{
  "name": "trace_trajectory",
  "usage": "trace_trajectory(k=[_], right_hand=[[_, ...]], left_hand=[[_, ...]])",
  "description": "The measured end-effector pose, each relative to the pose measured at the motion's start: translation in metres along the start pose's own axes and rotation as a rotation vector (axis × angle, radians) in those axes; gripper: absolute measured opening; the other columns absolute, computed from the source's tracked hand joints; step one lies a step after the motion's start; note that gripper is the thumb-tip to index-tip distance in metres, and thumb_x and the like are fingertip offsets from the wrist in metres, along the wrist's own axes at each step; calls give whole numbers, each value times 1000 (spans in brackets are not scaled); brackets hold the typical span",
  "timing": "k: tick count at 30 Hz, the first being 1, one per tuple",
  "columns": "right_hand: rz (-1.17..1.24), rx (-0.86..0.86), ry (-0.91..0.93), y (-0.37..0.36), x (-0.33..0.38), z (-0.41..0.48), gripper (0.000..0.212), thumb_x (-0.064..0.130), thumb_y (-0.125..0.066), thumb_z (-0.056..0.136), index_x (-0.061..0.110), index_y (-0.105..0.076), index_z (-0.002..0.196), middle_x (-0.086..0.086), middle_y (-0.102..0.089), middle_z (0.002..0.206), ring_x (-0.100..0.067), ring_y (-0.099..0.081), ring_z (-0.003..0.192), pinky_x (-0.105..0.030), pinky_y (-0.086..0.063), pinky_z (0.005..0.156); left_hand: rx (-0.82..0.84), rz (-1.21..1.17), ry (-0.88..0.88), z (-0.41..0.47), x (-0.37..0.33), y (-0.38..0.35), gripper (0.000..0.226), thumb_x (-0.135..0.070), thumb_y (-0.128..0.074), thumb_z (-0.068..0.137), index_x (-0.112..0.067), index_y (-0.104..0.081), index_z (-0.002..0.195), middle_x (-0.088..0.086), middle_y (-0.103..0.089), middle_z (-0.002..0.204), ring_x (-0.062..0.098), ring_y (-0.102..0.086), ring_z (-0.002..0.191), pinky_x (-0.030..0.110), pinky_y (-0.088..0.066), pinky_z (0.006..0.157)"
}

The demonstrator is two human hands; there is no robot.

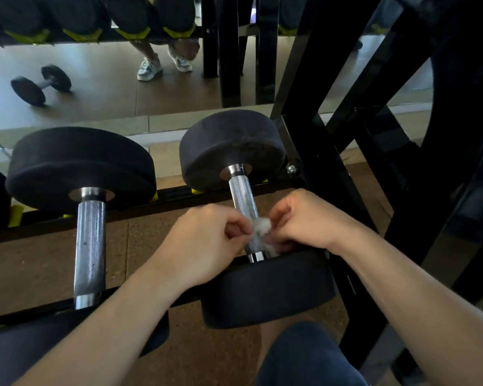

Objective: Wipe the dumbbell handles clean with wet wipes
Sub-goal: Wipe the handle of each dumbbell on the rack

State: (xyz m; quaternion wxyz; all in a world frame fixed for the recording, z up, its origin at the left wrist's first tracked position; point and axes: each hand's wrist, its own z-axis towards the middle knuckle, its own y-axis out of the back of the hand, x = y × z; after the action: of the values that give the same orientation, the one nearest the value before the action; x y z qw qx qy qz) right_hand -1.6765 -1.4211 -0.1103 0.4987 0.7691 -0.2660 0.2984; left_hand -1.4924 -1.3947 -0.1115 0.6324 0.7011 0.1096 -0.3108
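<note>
Down at the near edge, a knee in dark shorts [304,355] sits below two bare forearms reaching in. Just past it, the dumbbell [268,288] lies across the rails of the black rack [326,174], near head toward us, far head away. And right above that near head, both hands are at work! The left hand [204,246] comes in from the left and the right hand [310,221] from the right, meeting at the near end of the knurled handle [241,196]. Between them is the wet wipe [261,228], bunched white and pressed against the metal. Left fingers [234,225] are curled and pinching the wipe, right fingers [280,211] curled and pinching it from the other side.

Over to the left, a second dumbbell [89,246] lies parallel on the same rails, untouched, brown floor [53,260] showing beneath. Farther back stands a mirror [179,93], reflecting a loose dumbbell [41,84] on the floor and a pair of pale sneakers [148,69].
</note>
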Motion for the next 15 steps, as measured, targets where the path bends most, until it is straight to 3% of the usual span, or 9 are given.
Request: trace_trajectory(k=[3,6,10,15], right_hand=[[196,-175,-3,-8,2,21,20,-4,-74,75,12,-68,65,-10,-67,64,-25,-67,62,-40,-59,65],[205,-169,38,-10,2,23,25,-4,-71,79,17,-69,66,-7,-69,68,-23,-70,66,-42,-61,68],[207,-89,70,-6,-5,1,21,0,-72,81,19,-70,71,-8,-72,67,-20,-71,63,-34,-60,66],[156,-325,223,-6,10,32,21,2,-74,80,22,-71,74,0,-70,66,-12,-69,59,-35,-60,63]], left_hand=[[-31,13,-16,-1,-2,-1,16,-35,-64,89,-40,-64,105,-20,-65,84,-6,-59,78,17,-49,71],[-89,30,-36,0,-3,-2,25,-35,-63,89,-39,-55,113,-16,-66,88,-2,-61,81,26,-52,75],[-165,48,-73,8,1,-4,34,-39,-63,89,-38,-50,120,-17,-58,85,-7,-56,73,9,-44,61],[-202,83,-89,11,2,-6,43,-33,-64,88,-35,-47,128,-19,-51,93,-4,-51,73,5,-37,58]])
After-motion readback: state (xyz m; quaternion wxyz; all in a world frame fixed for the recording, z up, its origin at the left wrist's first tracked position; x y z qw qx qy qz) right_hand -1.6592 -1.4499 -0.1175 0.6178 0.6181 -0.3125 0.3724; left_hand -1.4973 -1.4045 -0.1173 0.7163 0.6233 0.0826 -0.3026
